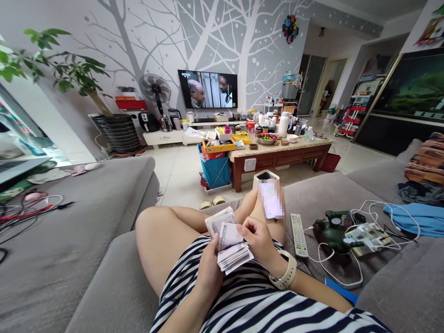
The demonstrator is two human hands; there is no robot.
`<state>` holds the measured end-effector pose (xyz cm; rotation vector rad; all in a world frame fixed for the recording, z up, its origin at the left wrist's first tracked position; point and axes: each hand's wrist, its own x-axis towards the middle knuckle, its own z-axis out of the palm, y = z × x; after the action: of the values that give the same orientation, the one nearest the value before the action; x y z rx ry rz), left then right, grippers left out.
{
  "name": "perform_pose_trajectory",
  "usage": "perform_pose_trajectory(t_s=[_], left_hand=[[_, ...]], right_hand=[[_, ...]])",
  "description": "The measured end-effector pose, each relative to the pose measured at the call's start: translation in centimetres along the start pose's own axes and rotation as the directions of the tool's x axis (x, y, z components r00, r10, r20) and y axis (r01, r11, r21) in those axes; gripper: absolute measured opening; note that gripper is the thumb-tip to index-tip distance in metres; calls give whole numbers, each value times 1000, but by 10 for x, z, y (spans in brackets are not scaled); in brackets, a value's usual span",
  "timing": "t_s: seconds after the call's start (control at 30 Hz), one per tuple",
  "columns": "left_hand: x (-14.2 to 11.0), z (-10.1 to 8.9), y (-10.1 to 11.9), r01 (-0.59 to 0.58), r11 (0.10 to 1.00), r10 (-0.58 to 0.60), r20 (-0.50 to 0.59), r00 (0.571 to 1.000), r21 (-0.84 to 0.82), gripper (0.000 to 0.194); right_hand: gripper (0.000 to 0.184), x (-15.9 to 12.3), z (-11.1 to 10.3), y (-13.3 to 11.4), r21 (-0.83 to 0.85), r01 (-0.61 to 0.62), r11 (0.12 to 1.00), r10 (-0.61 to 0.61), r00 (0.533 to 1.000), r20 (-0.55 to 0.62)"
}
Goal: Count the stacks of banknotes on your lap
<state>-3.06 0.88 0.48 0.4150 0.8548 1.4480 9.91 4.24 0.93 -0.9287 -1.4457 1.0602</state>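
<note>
Grey upholstered sofa (315, 199) provides the seat. Relative to the paper stack (234, 261), held above the striped garment (183, 263): crowded worktop (291, 156) well beyond; dark green object (333, 236) and remote (299, 236) to the right; phone (271, 199) just beyond, resting on a leg (257, 213), presumably for viewing, discouraging leg movement. Left fingers (214, 245) grasp the stack, apparently steadying it; right fingers (245, 232) appear to pinch one slip (229, 235).

Papers (229, 234) are pale, perhaps lilac; clothing (239, 303) has navy-white stripes.

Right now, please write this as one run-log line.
left hand: holds printed white paper slips | right hand: touches slips | rest: pale rectangular remote on grey fabric sofa
</note>
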Motion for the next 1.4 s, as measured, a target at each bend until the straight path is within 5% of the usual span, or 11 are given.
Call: perform_pose_trajectory(t_s=[0.3,1.4], left_hand=[[-2,1,-1,-68,992,69,-7,998,104,32],[-9,6,3,-67,989,71,-25,997,134,30]], right_hand=[[32,-6,-1,-8,46,12,999,-18,991,132],[34,-7,-1,-11,41,32,999,-38,987,155]])
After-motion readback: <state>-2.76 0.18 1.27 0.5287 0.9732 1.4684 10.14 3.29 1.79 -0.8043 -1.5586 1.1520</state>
